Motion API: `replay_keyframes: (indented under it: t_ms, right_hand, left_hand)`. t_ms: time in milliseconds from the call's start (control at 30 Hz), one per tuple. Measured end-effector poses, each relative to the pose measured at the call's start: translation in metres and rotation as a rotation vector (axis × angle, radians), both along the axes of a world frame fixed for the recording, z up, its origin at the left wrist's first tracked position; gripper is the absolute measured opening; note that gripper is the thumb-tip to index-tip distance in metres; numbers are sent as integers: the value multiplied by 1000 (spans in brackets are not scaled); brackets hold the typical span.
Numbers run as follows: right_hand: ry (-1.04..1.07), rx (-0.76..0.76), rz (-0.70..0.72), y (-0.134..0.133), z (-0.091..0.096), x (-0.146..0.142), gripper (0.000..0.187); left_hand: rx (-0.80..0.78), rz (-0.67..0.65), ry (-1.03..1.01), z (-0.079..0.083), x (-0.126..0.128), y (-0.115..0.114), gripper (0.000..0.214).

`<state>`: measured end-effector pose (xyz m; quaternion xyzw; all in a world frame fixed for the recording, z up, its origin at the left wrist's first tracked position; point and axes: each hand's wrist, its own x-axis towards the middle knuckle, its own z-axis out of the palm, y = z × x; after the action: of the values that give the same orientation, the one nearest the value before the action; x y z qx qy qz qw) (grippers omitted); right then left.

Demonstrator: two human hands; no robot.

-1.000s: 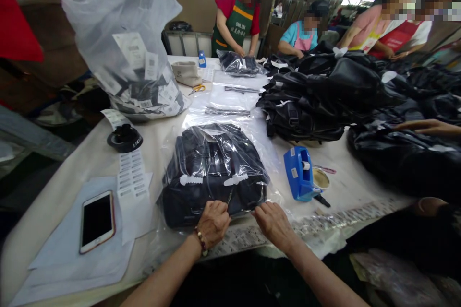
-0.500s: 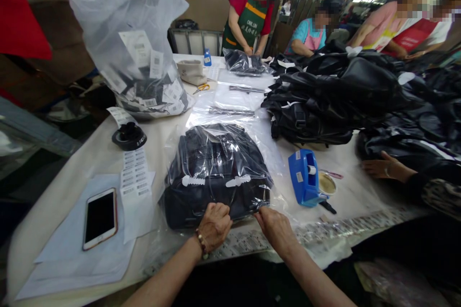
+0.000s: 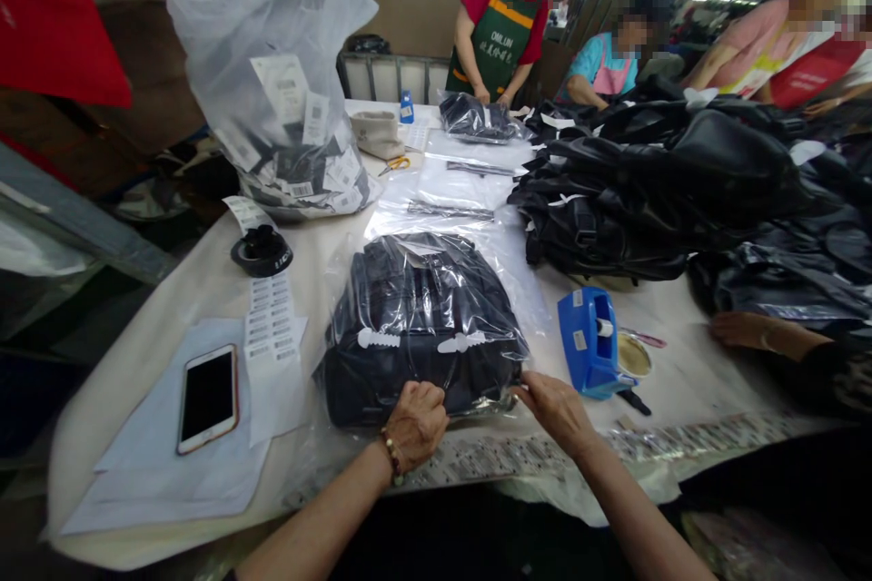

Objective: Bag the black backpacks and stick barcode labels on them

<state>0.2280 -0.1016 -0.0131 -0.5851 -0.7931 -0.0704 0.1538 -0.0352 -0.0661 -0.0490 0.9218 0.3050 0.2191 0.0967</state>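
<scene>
A black backpack (image 3: 422, 327) lies on the table inside a clear plastic bag (image 3: 508, 290), with two white wrapped pieces showing on its front. My left hand (image 3: 417, 422), a beaded bracelet at its wrist, is closed on the plastic bag at the near edge. At the near right corner, my right hand (image 3: 553, 404) pinches the same plastic between thumb and fingers. Beyond the backpack lie flat clear bags (image 3: 453, 177). Just right of my right hand stands a blue tape dispenser (image 3: 589, 345).
Left are a phone (image 3: 209, 399), barcode labels (image 3: 271, 327), a black tape roll (image 3: 262, 252) and a large sack of tags (image 3: 292, 118). Black backpacks (image 3: 654, 172) pile up at right, where a co-worker's hand (image 3: 756, 329) rests. Yellow-handled scissors (image 3: 395, 163) lie farther back.
The view has shifted slightly, moving the scene rightward. My right hand has moved right along the backpack's near edge to the corner. My left hand keeps its hold on the plastic.
</scene>
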Motion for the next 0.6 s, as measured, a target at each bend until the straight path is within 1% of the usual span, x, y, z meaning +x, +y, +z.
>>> replay_keyframes:
  t_ms: [67, 133, 167, 233, 267, 333, 367, 400, 467, 533, 600]
  right_hand:
    - [37, 69, -48, -11, 3, -7, 25]
    - [107, 95, -40, -24, 5, -29, 15]
    - [168, 74, -4, -30, 4, -45, 12]
    - [223, -11, 92, -37, -1, -77, 19]
    - [224, -18, 115, -38, -6, -92, 23]
    - [189, 9, 113, -36, -19, -111, 29]
    - [172, 42, 102, -34, -25, -116, 31]
    - [161, 61, 91, -33, -31, -118, 33]
    - [154, 59, 76, -30, -39, -116, 35]
    - [164, 28, 61, -30, -43, -111, 36]
    - [169, 10, 57, -31, -43, -108, 37]
  left_hand:
    - [-1, 6, 11, -2, 0, 0, 15]
    - [2, 14, 21, -3, 1, 0, 15]
    - [5, 18, 27, -4, 2, 0, 15]
    - [16, 29, 42, -3, 4, 0, 15]
    - [24, 30, 53, -3, 5, 0, 14]
    - [40, 16, 79, 0, 3, -3, 12]
    - [56, 5, 90, 1, 0, -5, 9]
    - [92, -7, 95, 2, -6, -9, 6]
    - [206, -9, 79, 2, -24, -19, 11]
    - [311, 24, 39, 0, -49, -31, 19]
    - [341, 73, 11, -3, -77, -42, 24]
